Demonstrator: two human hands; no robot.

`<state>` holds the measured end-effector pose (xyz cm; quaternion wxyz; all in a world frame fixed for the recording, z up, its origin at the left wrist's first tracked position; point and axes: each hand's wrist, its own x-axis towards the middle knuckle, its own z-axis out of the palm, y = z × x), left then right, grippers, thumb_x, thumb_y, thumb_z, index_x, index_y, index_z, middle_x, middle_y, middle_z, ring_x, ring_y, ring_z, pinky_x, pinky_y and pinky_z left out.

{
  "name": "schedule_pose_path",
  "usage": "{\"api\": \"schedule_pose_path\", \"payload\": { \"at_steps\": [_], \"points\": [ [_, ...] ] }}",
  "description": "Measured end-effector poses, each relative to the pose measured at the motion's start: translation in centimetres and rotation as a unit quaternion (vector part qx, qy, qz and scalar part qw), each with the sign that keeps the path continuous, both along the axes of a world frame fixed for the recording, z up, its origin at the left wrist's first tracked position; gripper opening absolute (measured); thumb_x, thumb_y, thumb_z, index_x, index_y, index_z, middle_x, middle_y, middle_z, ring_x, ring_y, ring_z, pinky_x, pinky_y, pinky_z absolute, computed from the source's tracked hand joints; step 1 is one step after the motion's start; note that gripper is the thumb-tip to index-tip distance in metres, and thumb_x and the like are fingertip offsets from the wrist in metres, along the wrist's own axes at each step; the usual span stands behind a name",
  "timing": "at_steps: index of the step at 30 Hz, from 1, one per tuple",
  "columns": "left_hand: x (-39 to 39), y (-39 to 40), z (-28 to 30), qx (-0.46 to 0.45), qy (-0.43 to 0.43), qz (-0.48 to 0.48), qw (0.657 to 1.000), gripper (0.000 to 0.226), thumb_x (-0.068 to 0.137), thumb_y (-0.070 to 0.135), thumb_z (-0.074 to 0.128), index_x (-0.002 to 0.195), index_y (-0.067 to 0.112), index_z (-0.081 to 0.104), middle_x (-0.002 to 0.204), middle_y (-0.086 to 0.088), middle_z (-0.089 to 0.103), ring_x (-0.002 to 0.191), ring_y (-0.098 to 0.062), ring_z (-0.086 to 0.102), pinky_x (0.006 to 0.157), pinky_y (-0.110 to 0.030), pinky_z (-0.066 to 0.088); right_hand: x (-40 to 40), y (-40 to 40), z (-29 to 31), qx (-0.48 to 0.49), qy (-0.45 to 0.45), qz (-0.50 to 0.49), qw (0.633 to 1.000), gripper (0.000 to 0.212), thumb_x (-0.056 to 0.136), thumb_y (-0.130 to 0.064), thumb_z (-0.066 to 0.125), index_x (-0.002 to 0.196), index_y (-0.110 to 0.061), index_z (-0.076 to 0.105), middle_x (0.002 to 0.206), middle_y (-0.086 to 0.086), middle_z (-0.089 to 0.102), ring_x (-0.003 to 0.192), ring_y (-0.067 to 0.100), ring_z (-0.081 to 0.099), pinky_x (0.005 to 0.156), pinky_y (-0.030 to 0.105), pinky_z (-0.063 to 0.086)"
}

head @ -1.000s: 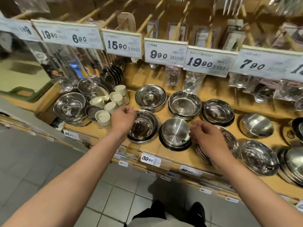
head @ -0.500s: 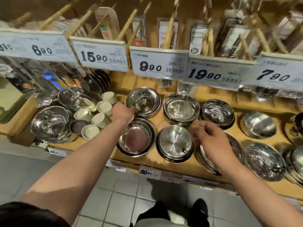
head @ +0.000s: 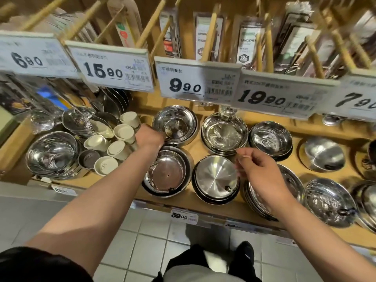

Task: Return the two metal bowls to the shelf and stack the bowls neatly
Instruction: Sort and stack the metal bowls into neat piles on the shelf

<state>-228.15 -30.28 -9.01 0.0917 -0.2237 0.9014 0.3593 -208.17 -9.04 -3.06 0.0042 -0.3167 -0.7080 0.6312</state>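
Both hands reached over the wooden shelf [head: 211, 148]: the left hand [head: 149, 137] gripped the near rim of a rear bowl [head: 175, 125], fingers curled over it, while the right hand [head: 262, 176] hovered loosely curled, holding nothing, just beside a front bowl stack [head: 215, 180]. Another bowl [head: 166, 171] sat under the left wrist. Cream cups [head: 120, 139] stood left; price tags [head: 197, 82] hung above.

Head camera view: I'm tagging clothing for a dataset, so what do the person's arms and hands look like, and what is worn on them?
Both forearms are bare to the wrist. The left hand and right hand wear no gloves, and no rings, watch or bracelet are visible. A dark short sleeve shows at the left upper arm; the right arm's sleeve is out of view.
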Motion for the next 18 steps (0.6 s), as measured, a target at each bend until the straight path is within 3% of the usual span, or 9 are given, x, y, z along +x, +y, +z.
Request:
{"api": "schedule_pose_path", "payload": {
  "at_steps": [3, 6, 12, 15, 18],
  "points": [
    [-0.2, 0.0, 0.3, -0.002, -0.009, 0.003, 1.000, 0.056, 0.076, 0.025, 0.085, 0.120, 0.003, 0.059, 0.119, -0.018, 0.067, 0.108, -0.034, 0.065, 0.089, -0.039, 0.056, 0.2, 0.1, 0.0, -0.007, 0.000, 0.002, 1.000, 0.020, 0.102, -0.009, 0.053, 0.109, -0.019, 0.068, 0.091, 0.006, 0.071, 0.078, 0.014, 0.066, 0.080, 0.036, 0.055],
    [0.1, 0.2, 0.3, -0.010, -0.013, -0.005, 1.000, 0.058, 0.076, 0.032, 0.086, 0.120, 0.002, 0.061, 0.118, -0.018, 0.068, 0.107, -0.034, 0.066, 0.087, -0.039, 0.057, 0.2, 0.3, -0.1, -0.004, 0.004, 0.002, 1.000, 0.020, 0.102, -0.009, 0.053, 0.112, -0.015, 0.069, 0.088, 0.006, 0.070, 0.072, 0.010, 0.064, 0.076, 0.031, 0.055],
    [0.8, 0.1, 0.2, 0.016, 0.015, 0.009, 1.000, 0.028, 0.081, 0.028, 0.080, 0.096, 0.007, 0.070, 0.094, -0.009, 0.069, 0.085, -0.027, 0.066, 0.073, -0.034, 0.053, 0.5, 0.0, -0.3, -0.008, 0.008, -0.001, 1.000, 0.020, 0.102, -0.007, 0.054, 0.110, -0.018, 0.069, 0.089, 0.004, 0.071, 0.072, 0.009, 0.067, 0.079, 0.033, 0.057],
    [0.7, 0.2, 0.8, 0.020, 0.037, 0.018, 0.999, 0.025, 0.086, 0.026, 0.073, 0.068, 0.012, 0.061, 0.073, -0.004, 0.063, 0.074, -0.026, 0.062, 0.065, -0.032, 0.047, 0.6, 0.0, -0.2, -0.017, 0.008, -0.006, 1.000, 0.019, 0.101, -0.008, 0.055, 0.106, -0.022, 0.068, 0.090, 0.007, 0.072, 0.076, 0.014, 0.069, 0.083, 0.037, 0.058],
    [0.7, 0.3, 2.1, 0.012, 0.050, 0.014, 0.999, 0.023, 0.089, 0.022, 0.069, 0.075, 0.005, 0.066, 0.077, -0.008, 0.063, 0.071, -0.026, 0.061, 0.067, -0.036, 0.054, 0.8, 0.4, 0.0, -0.014, 0.002, -0.008, 1.000, 0.020, 0.101, -0.009, 0.054, 0.111, -0.017, 0.069, 0.089, 0.014, 0.074, 0.080, 0.020, 0.068, 0.084, 0.039, 0.058]
  ]
}}
